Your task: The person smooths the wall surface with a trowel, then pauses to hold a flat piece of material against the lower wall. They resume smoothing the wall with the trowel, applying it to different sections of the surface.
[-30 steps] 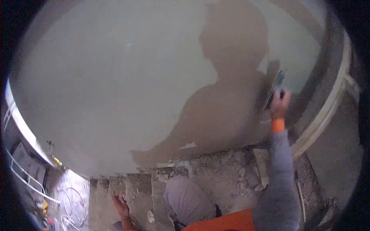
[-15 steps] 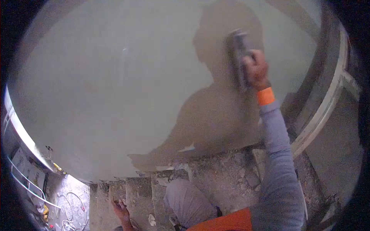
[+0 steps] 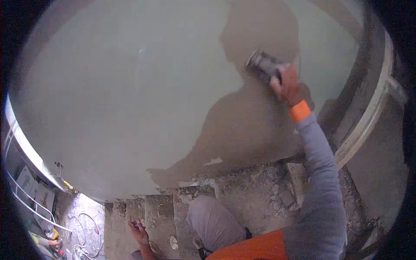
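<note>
My right hand (image 3: 287, 86), with an orange cuff at the wrist, is closed round a plastering trowel (image 3: 265, 65). The trowel is tilted, its far end pointing up and left, and it overlaps the smooth grey-green plastered wall (image 3: 108, 95). Motion blurs its edges a little. Low in the view, my left hand (image 3: 139, 234) hangs over the steps with its fingers loosely apart and nothing in them. My shadow falls across the wall around the trowel.
Rough, debris-strewn concrete steps (image 3: 158, 225) run below the wall. A pale curved-looking edge strip (image 3: 368, 117) borders the right side. At the lower left are a looped white cable (image 3: 82, 225), printed bags or boards (image 3: 43, 197) and another person's hand (image 3: 54, 242).
The trowel has turned from nearly upright to slanting up-left, and my right hand has moved slightly down. Another person's hand and sleeve now show at the lower left.
</note>
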Available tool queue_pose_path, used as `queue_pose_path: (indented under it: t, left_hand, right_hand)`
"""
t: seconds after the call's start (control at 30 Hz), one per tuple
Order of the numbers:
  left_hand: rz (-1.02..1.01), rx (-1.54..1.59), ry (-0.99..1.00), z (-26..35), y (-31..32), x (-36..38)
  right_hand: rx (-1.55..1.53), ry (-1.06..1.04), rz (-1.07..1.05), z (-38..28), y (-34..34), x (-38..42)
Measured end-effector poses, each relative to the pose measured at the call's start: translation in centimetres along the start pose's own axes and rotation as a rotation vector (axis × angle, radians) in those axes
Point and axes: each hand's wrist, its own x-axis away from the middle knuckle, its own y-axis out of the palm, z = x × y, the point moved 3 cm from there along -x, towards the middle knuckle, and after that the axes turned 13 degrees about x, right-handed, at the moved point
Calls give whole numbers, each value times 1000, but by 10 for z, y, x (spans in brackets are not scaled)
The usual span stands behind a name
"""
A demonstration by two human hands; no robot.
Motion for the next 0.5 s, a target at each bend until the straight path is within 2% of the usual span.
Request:
queue_pose_path:
  t: [0.03, 0.1, 0.2, 0.27, 0.33, 0.4, 0.43, 0.5]
  left_hand:
    - [15, 35, 25, -5, -1, 3]
    - [1, -49, 23, 16, 4, 7]
    - [-29, -39, 34, 19, 5, 8]
    - [-30, -24, 18, 23, 5, 9]
    - [-19, -49, -23, 34, 5, 10]
    - [9, -74, -27, 29, 7, 9]
    - [18, -91, -36, 26, 5, 11]
    - [-6, 6, -66, 17, 4, 11]
  right_hand:
    - [-26, -33, -59, -19, 2, 19]
    - [-81, -191, -495, -58, 8, 51]
    - [-43, -258, -439, -77, -3, 65]
    - [72, 20, -486, -48, -6, 29]
    - [136, -201, 117, -2, -6, -11]
    - [239, -83, 281, 64, 4, -65]
    - [312, 103, 214, 85, -12, -96]
    - [389, 117, 335, 144, -33, -151]
